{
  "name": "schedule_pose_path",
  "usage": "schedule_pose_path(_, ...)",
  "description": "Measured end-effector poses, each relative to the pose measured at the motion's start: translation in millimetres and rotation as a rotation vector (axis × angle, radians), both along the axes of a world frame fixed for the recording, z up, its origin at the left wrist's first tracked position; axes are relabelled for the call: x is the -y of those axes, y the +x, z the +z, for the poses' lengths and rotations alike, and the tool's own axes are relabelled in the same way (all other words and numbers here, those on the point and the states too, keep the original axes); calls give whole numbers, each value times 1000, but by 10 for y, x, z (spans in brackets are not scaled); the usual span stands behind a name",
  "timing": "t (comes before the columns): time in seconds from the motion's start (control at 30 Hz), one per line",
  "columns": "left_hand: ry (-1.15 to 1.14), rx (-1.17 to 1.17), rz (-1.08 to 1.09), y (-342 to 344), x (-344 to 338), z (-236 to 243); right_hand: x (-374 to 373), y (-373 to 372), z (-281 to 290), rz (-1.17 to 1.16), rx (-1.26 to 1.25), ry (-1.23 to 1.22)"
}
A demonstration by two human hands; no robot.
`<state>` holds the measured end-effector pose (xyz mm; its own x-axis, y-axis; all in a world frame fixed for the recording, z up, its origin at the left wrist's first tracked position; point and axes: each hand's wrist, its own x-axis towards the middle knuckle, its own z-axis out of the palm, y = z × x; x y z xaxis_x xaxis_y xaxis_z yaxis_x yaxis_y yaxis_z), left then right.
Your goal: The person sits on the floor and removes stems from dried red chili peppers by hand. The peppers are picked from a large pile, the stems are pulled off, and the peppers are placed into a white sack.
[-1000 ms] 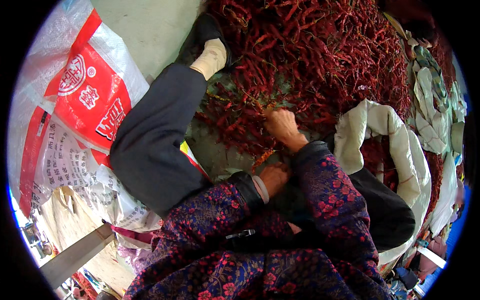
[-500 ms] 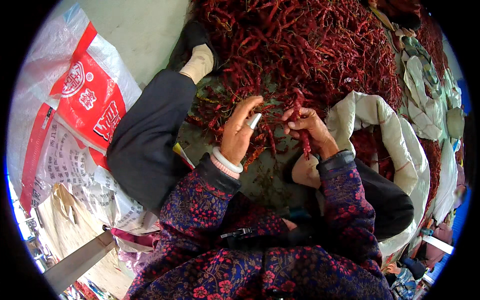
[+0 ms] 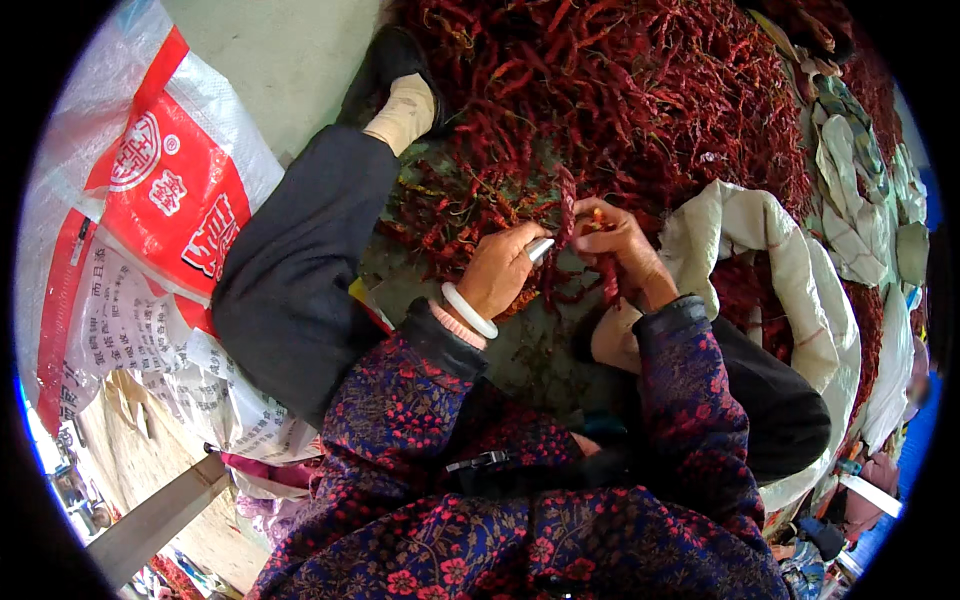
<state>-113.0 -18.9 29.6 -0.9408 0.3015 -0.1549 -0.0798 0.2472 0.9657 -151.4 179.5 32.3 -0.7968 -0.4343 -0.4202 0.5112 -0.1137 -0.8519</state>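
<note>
Dried red chillies are in my right hand (image 3: 622, 250), whose fingers are closed round a small bunch. One long wrinkled chilli (image 3: 567, 205) stands up from this bunch, and another hangs below the fingers. My left hand (image 3: 500, 272) meets it from the left, fingers drawn together at the chillies; what they pinch is hidden. A pale, shiny finger cap (image 3: 540, 249) covers my left thumb, and a white bangle (image 3: 469, 312) circles that wrist. Beyond both hands spreads a large heap of dried red chillies (image 3: 620, 100), with loose stems and chillies close under the hands.
An open white woven sack (image 3: 800, 270) with chillies inside stands at my right knee. A red and white printed sack (image 3: 170, 200) lies left of my bent leg (image 3: 300, 260). More pale sacks (image 3: 850, 200) line the far right. A metal bar (image 3: 160, 520) crosses the lower left.
My left hand has moved right and its spread fingers have closed beside the chillies. The chillies in my right hand have shifted, one now standing higher between the hands.
</note>
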Motion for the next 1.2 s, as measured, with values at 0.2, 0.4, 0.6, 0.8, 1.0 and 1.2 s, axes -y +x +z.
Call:
schedule_pose_path(0.2, -165, -531, -125, 67, -36, 71, -175, 24, -53, 59, 120, -31)
schedule_pose_path(0.4, -212, -658, -197, 76, -46, 10, -13, 119, 54, 196, 218, 42)
schedule_pose_path(0.6, -52, -406, -123, 111, -42, -34, -11, 122, 39, 148, 228, 42)
schedule_pose_path(0.8, -33, -286, -107, 80, -41, -36, 41, 137, 12, 143, 155, 49)
schedule_pose_path(1.0, -257, -503, -94, 84, -36, -34, 96, 143, -56, 167, 114, 111)
schedule_pose_path(1.2, -345, -476, -101, 90, -20, -135, 115, 143, -41, 151, 115, 188)
